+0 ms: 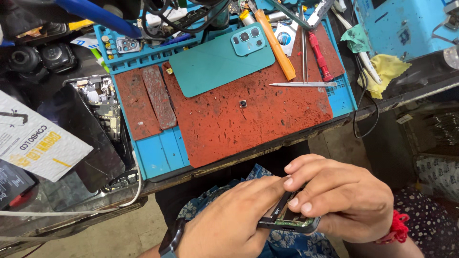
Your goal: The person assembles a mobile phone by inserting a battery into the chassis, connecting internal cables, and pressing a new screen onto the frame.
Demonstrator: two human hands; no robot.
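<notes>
Below the bench edge, over my lap, both hands hold an opened phone body (290, 220) with its green circuit board showing. My right hand (342, 198) cups it from the right, fingertips resting on its top edge. My left hand (229, 220), with a dark watch on the wrist, grips its left end, fingers pinching at the inside. On the bench above, a teal phone back cover (215, 62) lies on the worn red mat (267, 119), and a tiny camera module (243, 103) sits alone mid-mat.
Tweezers (301, 84), an orange pry tool (276, 45) and a red screwdriver (319, 56) lie at the mat's back right. Another opened phone (103, 107) and a dark screen panel (86, 138) lie left of the blue work mat (158, 153). A white parts package (33, 143) sits far left.
</notes>
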